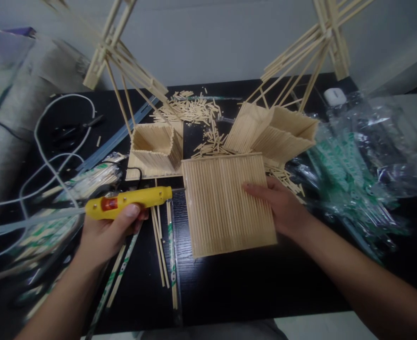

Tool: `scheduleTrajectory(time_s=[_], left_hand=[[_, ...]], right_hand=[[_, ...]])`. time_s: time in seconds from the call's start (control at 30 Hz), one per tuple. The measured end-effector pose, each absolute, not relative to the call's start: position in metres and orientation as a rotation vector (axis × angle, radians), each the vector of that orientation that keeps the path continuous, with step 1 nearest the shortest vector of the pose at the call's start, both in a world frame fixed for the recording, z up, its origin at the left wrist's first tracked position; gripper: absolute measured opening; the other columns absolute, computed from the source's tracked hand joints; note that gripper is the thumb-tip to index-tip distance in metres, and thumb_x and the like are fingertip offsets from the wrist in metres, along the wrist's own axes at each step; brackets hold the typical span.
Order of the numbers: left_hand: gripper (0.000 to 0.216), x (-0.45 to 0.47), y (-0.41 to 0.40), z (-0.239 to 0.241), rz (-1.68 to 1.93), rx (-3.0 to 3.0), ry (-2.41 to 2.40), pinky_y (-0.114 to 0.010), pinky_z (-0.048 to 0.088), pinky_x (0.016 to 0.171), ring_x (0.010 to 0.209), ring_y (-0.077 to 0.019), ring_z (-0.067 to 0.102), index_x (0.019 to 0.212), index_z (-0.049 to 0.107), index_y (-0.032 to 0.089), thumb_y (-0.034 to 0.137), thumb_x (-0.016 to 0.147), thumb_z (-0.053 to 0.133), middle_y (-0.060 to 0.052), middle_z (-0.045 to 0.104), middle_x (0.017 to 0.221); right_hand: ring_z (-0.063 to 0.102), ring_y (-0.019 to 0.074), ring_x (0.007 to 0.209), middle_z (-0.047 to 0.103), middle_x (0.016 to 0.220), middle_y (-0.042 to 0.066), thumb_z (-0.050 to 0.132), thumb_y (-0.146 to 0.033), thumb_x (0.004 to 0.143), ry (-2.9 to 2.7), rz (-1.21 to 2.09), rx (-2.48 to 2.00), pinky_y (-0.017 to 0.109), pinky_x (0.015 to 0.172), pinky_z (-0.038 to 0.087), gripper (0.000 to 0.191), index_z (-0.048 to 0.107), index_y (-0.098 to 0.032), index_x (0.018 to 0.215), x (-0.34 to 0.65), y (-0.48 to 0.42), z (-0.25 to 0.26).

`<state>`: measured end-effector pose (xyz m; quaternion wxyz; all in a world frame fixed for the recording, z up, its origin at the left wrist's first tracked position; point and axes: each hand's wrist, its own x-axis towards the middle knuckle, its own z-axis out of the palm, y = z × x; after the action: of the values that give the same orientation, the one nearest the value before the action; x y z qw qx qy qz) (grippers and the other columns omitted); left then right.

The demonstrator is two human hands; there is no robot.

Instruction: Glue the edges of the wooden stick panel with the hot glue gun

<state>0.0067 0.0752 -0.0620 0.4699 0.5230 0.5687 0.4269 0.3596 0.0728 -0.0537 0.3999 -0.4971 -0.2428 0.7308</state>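
Note:
My left hand (pixel 114 231) is closed round a yellow hot glue gun (pixel 129 202), a pale glue stick trailing out of its back end. The nozzle points right, at the left edge of a square panel (pixel 229 203) made of thin wooden sticks laid side by side; I cannot tell if it touches. My right hand (pixel 282 203) grips that panel by its right side, thumb on the front face, fingers hidden behind. Just behind the panel stand two stick-built models: one with a square box (pixel 155 146) on a base at left, one with a tilted box (pixel 282 132) at right.
Short cut sticks (pixel 190 108) lie heaped at the back of the black table (pixel 229 293). Clear and green plastic wrappers (pixel 357 165) crowd the right. At left are a white cable (pixel 38 127), black-handled pliers or scissors (pixel 74 132) and packaged chopsticks (pixel 88 179).

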Motion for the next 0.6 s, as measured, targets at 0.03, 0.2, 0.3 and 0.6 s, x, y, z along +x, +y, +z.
scheduleTrajectory(time_s=[0.03,0.2,0.3,0.6], left_hand=[[0.055,0.006,0.075,-0.062,1.041,1.288,1.39,-0.025,0.05,0.036,0.043,-0.0177,0.062,0.065,0.079,0.022,0.073,0.081,0.094,-0.005,0.073,0.058],[0.051,0.005,0.074,-0.063,1.018,1.296,1.379,-0.026,0.051,0.034,0.043,-0.0191,0.063,0.065,0.079,0.023,0.069,0.079,0.096,-0.005,0.072,0.057],[0.05,0.004,0.073,-0.064,0.998,1.319,1.389,-0.026,0.051,0.034,0.041,-0.0196,0.063,0.065,0.082,0.023,0.069,0.077,0.097,-0.005,0.072,0.055],[0.052,-0.015,0.07,-0.076,0.875,1.45,1.328,-0.028,0.05,0.037,0.043,-0.0203,0.062,0.07,0.082,0.023,0.069,0.093,0.084,-0.005,0.07,0.055]], right_hand=[[0.084,0.0296,0.086,0.088,0.09,0.006,0.108,-0.053,0.073,-0.611,1.843,-1.259,0.043,0.082,0.066,0.038,0.086,-0.024,0.084,0.36,0.073,-0.054],[0.083,0.0306,0.084,0.088,0.09,0.007,0.108,-0.052,0.072,-0.588,1.822,-1.267,0.045,0.082,0.065,0.037,0.085,-0.025,0.083,0.36,0.074,-0.053],[0.084,0.032,0.088,0.088,0.092,0.008,0.109,-0.052,0.07,-0.583,1.815,-1.272,0.046,0.084,0.066,0.039,0.084,-0.024,0.082,0.36,0.074,-0.053],[0.086,0.0387,0.102,0.089,0.098,0.009,0.107,-0.052,0.072,-0.556,1.785,-1.276,0.056,0.098,0.067,0.041,0.086,-0.025,0.094,0.363,0.076,-0.055]])
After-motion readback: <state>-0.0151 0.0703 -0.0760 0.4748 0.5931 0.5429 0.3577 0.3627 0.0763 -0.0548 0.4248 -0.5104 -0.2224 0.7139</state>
